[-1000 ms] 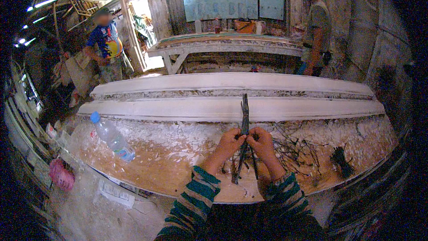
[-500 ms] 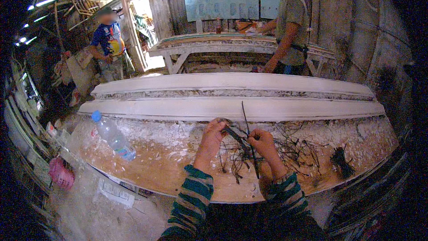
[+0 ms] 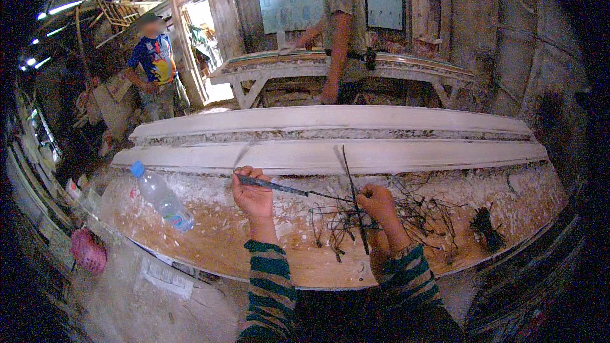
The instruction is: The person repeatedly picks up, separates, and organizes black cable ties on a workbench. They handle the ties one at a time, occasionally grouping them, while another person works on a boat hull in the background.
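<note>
Left hand (image 3: pixel 254 198) pinches a dark narrow strip (image 3: pixel 277 185) above the worktable (image 3: pixel 222 251); right hand (image 3: pixel 376 202) grips a thin dark strand (image 3: pixel 349 170) (fingertip contact partly hidden). Judged risk: sideways pulling could snag either piece in the tangled dark strands (image 3: pixel 433 215) nearby.

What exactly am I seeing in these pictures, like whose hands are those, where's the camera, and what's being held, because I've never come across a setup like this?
There's no machine here: a person's bare left hand and right hand do the work. A wide fisheye camera on that person's head looks down, so straight edges bend. The left hand holds a dark strip; the right fingers pinch a thin dark stick. On the worktop lie a clear bottle, a tangle of dark strands and a small dark bundle. Two long white pieces stretch across behind them.
</note>
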The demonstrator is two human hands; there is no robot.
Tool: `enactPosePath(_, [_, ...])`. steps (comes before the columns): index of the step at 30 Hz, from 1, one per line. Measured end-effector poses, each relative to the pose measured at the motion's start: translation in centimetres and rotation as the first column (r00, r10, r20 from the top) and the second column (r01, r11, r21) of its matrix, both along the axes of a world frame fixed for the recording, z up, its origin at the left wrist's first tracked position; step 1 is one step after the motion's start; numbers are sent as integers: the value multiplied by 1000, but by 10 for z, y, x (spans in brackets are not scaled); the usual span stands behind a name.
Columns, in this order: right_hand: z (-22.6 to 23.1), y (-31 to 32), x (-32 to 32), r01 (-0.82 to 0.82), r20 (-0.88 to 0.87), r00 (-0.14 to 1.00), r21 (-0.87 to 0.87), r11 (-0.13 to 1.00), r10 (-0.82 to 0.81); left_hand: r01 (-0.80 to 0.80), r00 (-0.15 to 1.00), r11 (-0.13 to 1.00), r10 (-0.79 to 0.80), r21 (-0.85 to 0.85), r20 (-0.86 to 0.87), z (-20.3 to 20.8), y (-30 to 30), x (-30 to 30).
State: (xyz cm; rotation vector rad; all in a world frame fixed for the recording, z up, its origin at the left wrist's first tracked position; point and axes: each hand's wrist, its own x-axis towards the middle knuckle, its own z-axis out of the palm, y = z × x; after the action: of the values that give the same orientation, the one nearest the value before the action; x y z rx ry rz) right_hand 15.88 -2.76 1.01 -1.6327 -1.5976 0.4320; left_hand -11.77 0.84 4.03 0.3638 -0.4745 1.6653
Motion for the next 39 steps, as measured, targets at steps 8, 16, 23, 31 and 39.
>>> enactPosePath(8, [5, -1, 6, 59, 95, 994, 29, 998, -62, 139, 988, 987, -144, 84, 52, -11, 12, -19])
enactPosePath(16, [3, 0, 5, 28, 130, 991, 43, 999, -34, -124, 898, 957, -3, -261, -440, -4, 6, 22])
enactPosePath(23, [2, 0, 0, 57, 85, 994, 115, 992, -67, -383, 319, 886, -138, -261, -938, 1, -5, 56])
enactPosePath(31, [-2, 6, -3, -109, -222, 964, 173, 979, 146, -140, 29, 990, -29, -33, -999, -13, -7, 80])
enactPosePath(39, [2, 1, -11, -254, -325, 915, -5, 967, 239, -106, -30, 992, 65, 68, -997, -19, -11, 93])
